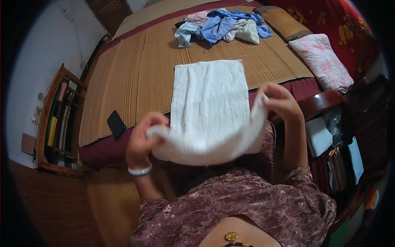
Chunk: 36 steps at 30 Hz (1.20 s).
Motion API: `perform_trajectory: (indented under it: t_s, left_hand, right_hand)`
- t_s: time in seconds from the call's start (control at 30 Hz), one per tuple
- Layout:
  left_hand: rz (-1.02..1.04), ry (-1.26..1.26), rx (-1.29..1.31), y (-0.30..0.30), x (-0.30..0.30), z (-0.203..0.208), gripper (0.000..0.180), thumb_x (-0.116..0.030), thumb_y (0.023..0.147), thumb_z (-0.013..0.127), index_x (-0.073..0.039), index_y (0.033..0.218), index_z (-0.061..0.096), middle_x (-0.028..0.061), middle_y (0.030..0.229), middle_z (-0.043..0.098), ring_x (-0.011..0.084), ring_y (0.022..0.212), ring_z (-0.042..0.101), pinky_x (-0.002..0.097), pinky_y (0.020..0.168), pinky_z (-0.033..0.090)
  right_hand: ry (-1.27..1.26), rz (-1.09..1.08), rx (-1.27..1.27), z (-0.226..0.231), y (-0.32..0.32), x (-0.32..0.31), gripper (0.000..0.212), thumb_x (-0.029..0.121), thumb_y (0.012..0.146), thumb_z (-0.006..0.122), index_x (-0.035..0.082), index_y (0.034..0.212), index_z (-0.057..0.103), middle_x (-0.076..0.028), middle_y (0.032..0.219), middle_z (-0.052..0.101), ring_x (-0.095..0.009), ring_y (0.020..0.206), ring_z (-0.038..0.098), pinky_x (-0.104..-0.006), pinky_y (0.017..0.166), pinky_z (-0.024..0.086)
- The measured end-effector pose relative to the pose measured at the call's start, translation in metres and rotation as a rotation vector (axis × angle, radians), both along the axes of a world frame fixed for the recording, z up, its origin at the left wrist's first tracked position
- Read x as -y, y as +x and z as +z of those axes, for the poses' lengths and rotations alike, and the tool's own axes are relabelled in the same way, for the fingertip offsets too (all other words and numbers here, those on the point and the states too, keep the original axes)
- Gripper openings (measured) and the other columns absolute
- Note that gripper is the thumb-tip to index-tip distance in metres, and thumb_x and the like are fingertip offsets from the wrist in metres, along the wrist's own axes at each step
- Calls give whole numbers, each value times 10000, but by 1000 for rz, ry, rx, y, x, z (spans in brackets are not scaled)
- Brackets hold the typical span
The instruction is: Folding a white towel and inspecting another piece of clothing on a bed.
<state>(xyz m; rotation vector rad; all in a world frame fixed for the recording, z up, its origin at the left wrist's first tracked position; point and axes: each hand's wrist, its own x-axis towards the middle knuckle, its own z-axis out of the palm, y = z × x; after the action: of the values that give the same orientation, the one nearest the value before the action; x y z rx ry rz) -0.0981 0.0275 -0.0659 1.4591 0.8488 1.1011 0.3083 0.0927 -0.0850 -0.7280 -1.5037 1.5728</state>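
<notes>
A white towel [210,90] lies with its far part flat on the bamboo mat [135,78] of the bed. Its near end is lifted off the bed and sags between my hands, slightly blurred. My left hand [147,136], with a pale bangle on its wrist, pinches the near left corner. The near right corner is gripped between the thumb and fingers of my right hand [282,101], held a little higher and farther out than the left.
Crumpled blue, pink and pale clothes [222,26] lie at the bed's far side. A black phone [116,124] rests near the left front edge. Right of the mat are a pink-white folded cloth [323,61] and a brown pillow [284,22]. A wooden rack [61,119] stands left.
</notes>
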Motion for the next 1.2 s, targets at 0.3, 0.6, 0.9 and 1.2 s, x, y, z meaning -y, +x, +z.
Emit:
perform_trajectory:
  t_s: [0.3, 0.6, 0.9, 1.2]
  left_hand:
    - [269, -213, 313, 16, -221, -67, 191, -208, 973, 538, -32, 1026, 589, 62, 940, 636, 132, 836, 601, 251, 724, 495]
    - [606, -107, -522, 2, -296, -174, 606, -441, 806, 707, 14, 1183, 574, 163, 1019, 674, 234, 915, 656, 366, 806, 505]
    - [655, -254, -933, 28, -308, -121, 461, -508, 804, 649, -112, 1040, 669, 98, 1014, 694, 281, 918, 664, 373, 778, 510]
    - [720, -113, -920, 31, -313, -126, 349, -388, 739, 756, -124, 953, 675, 91, 972, 701, 263, 902, 669, 380, 747, 517]
  right_hand:
    - [-45, -459, 221, -49, -8, -212, 200, 202, 890, 644, 68, 1038, 630, 21, 824, 608, -56, 666, 540, -214, 581, 420]
    - [409, -918, 858, -162, -41, -249, 317, 228, 855, 638, 33, 1105, 630, -211, 1006, 666, -360, 961, 644, -423, 809, 491]
    - [332, -927, 569, -171, -13, -263, 230, 144, 878, 603, 18, 1067, 643, -151, 964, 686, -239, 865, 655, -325, 778, 491]
    - [79, -851, 471, -172, -6, -270, 229, 201, 832, 711, 25, 977, 696, -40, 805, 684, -108, 693, 602, -263, 641, 464]
